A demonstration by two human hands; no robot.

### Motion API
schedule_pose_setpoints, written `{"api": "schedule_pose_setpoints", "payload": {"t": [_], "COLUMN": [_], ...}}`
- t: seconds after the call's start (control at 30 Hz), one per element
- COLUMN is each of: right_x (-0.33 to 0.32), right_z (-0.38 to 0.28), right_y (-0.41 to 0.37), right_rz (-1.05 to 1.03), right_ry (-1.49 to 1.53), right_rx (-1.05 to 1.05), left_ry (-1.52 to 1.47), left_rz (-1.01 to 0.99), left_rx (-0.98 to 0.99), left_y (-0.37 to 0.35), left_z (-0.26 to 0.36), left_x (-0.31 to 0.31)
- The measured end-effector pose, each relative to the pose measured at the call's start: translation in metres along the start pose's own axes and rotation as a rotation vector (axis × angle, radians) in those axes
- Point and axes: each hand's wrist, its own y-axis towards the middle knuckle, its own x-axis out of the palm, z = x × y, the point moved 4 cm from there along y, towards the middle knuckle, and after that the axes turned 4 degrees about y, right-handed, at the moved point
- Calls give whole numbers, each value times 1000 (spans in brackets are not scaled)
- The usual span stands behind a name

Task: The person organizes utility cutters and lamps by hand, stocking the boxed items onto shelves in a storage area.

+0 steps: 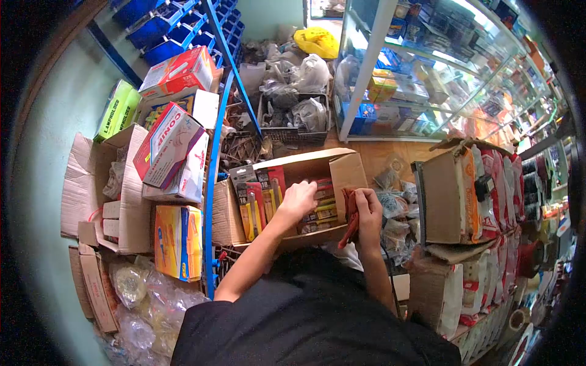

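Red-brown bundle (350, 215), flat and upright, sits clamped in the right hand (370, 210), fingers wrapped round its far edge, at the right-hand rim of an open cardboard box (339, 168). The right forearm runs straight up from the body, elbow tucked in. The left hand (298, 199) reaches further, its bare arm stretched diagonally from the lower left, wrist bent and fingers curled down onto the rows of packets (323, 210) inside the box; whether it actually grips one I cannot tell.

In the left part of the same box lie carded utility knives (259, 196) with red and yellow backing; three cards can be counted, overlapping.

Just beyond the box's left wall a blue shelf upright (212, 183) runs up the view. Left of it are stacked cartons: three red-and-white boxes (168, 143), one yellow box (177, 241) below them and one green box (118, 110) leaning at the far left.

Behind the open box stands one dark crate (293, 133) filled with clear bags, with a yellow bag (317, 41) further back. To the right rises a glass display cabinet (427, 67), and nearer, a tall brown carton (448, 196) beside rows of red-and-white packs.
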Motion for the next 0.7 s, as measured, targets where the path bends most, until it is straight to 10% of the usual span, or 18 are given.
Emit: {"api": "schedule_pose_setpoints", "payload": {"t": [0.2,0.7], "right_x": [-12,-13], "right_z": [5,19], "right_y": [-14,-10], "right_rz": [2,25], "right_ry": [-80,367], "right_rx": [48,224], "left_ry": [-78,-195], "left_rz": [-215,246], "left_rx": [-14,-116], "left_y": [-2,-91], "left_z": [0,-1], "left_x": [29,-85]}}
